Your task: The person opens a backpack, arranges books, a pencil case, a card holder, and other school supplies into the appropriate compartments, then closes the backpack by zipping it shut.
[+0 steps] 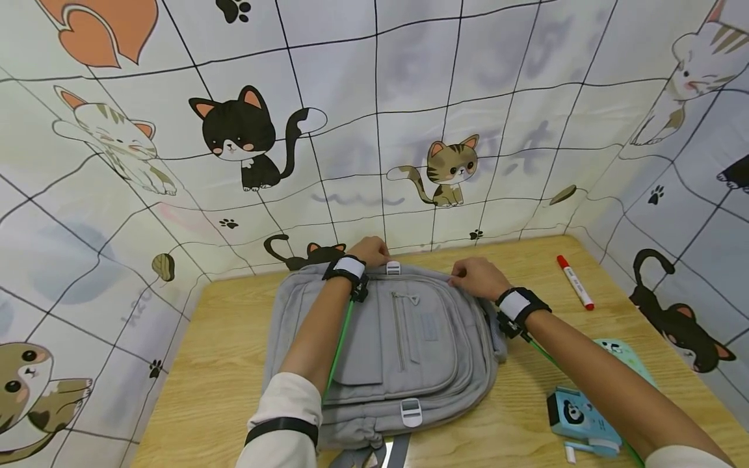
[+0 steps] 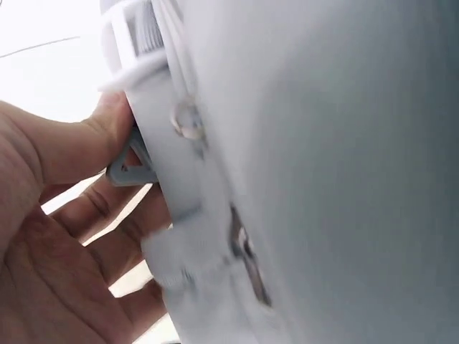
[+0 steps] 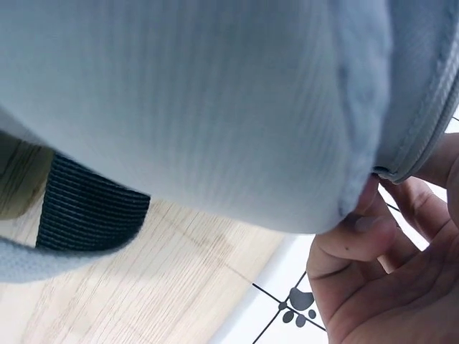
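A grey backpack [image 1: 363, 364] lies front side up, its top toward the cloth backdrop. At its top edge is my left hand [image 1: 370, 251], beside a white buckle [image 1: 393, 268]. In the left wrist view, thumb and forefinger hold a grey triangular zipper pull [image 2: 134, 169], with the other fingers curled behind the edge. My right hand [image 1: 480, 276] is at the backpack's upper right corner. Seen from the right wrist, its thumb and fingers pinch the fabric near a zipped seam [image 3: 423, 136]. A dark webbing strap [image 3: 90, 208] hangs below the bag's side.
On the wooden table [image 1: 216, 364], a red-capped marker [image 1: 576, 283] lies to the right. A blue panda-printed box with a crank [image 1: 579, 416] and a green case [image 1: 629, 357] sit near my right forearm. A cat-printed cloth [image 1: 351, 149] rises behind and at both sides.
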Motion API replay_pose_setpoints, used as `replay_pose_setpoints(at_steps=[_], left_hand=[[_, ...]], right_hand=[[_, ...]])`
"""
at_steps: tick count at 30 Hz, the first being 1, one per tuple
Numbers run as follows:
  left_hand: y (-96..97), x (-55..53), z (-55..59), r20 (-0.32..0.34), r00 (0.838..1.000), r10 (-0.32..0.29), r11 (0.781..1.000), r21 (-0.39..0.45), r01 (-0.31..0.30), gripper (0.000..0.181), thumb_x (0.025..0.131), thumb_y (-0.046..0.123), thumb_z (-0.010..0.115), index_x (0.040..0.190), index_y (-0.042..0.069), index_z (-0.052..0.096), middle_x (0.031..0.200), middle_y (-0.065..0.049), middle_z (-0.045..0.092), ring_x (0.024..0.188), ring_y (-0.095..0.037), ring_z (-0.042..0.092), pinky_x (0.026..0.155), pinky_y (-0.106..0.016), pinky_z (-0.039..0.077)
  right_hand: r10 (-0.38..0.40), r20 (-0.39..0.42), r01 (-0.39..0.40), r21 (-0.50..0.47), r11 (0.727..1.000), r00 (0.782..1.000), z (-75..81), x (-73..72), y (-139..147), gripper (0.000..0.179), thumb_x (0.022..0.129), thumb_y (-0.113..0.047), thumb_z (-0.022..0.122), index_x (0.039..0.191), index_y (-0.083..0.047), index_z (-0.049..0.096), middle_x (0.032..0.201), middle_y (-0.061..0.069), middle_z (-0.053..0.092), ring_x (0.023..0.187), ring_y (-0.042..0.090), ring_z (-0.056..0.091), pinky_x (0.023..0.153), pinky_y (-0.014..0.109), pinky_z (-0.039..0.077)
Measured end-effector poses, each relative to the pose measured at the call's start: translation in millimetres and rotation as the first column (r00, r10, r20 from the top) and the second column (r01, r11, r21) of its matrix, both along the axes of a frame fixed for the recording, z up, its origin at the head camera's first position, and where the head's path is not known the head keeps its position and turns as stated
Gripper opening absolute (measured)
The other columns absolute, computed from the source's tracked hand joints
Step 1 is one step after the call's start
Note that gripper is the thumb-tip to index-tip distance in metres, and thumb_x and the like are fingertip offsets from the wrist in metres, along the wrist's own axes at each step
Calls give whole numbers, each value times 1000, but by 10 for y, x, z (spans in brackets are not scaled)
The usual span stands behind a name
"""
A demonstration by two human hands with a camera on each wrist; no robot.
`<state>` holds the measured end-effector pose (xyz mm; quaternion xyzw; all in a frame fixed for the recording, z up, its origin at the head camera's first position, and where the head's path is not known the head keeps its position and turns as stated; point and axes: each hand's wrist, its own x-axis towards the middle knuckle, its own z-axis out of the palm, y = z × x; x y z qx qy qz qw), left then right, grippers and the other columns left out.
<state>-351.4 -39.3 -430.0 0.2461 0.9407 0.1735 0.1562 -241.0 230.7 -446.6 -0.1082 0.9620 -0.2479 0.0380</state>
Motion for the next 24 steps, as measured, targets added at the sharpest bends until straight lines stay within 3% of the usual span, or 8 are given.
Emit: replay_pose_setpoints(at_steps=[5, 11, 15, 24], left_hand=[[-104, -42, 3, 28, 999, 28, 1000, -12, -28, 20, 92, 25, 63, 102, 9, 73, 100, -8, 71, 86, -20, 62, 74, -32, 49], [-209, -97, -5, 62, 998, -7, 1000, 23, 6, 18, 91, 23, 64, 95, 9, 74, 91, -6, 70, 75, -18, 58, 67, -32, 48], [-228, -103, -3, 68, 997, 23, 1000, -9, -22, 18, 91, 22, 64, 96, 9, 74, 91, -8, 70, 75, -19, 59, 65, -31, 47], [-256, 43, 78, -7, 996, 88, 993, -83, -89, 18, 93, 22, 62, 99, 9, 73, 97, -7, 70, 74, -14, 55, 63, -26, 42]], right_hand=[[-10, 3, 10, 3, 1000, 1000, 16, 4, 7, 12, 89, -24, 66, 88, -13, 70, 91, 6, 72, 73, 14, 61, 65, 30, 46], [-13, 7, 13, 0, 1000, 1000, 18, 7, 9, 12, 89, -24, 67, 87, -13, 69, 90, 5, 72, 71, 14, 60, 63, 29, 44], [-7, 4, 7, -9, 1000, 1000, 6, 8, -7, 12, 88, -25, 67, 87, -13, 70, 89, 5, 72, 70, 14, 59, 63, 28, 43], [-15, 10, 15, 3, 1000, 1000, -7, 8, 0, 14, 89, -26, 66, 88, -13, 70, 88, 4, 71, 70, 14, 59, 63, 29, 43]])
